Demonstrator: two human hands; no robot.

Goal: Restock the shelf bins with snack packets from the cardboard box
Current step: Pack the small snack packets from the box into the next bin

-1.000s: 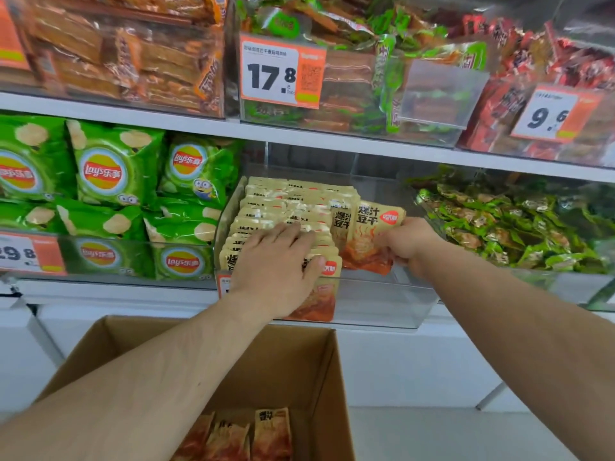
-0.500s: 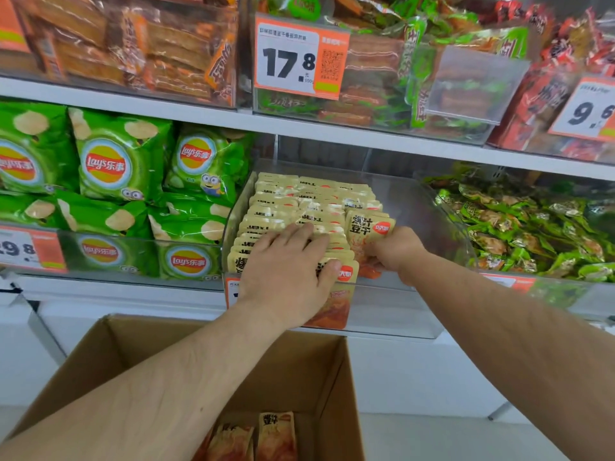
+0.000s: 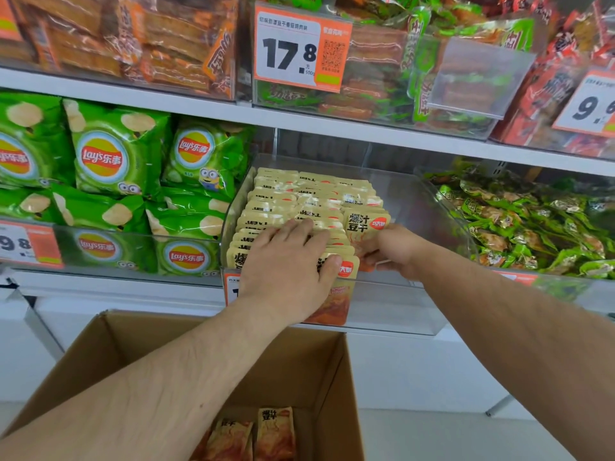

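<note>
A clear plastic shelf bin point(image 3: 409, 201) in the middle holds rows of upright yellow-and-orange snack packets point(image 3: 299, 197). My left hand point(image 3: 289, 261) lies flat on the front packets, fingers straight, thumb against the frontmost one. My right hand point(image 3: 396, 249) grips one more packet point(image 3: 364, 227) of the same kind, held upright at the right end of the rows, inside the bin. Below, the open cardboard box point(image 3: 336, 377) shows a few of the same packets point(image 3: 263, 434) on its bottom.
Green Lay's chip bags point(image 3: 113, 161) fill the bin to the left, small green packets point(image 3: 532, 221) the bin to the right. The upper shelf carries orange, green and red snacks behind price tags point(image 3: 299, 51). The middle bin's right half has no packets in it.
My right hand has lowered its packet deeper into the bin beside the rows. My left hand has stayed on the front packets. The view has shifted slightly closer.
</note>
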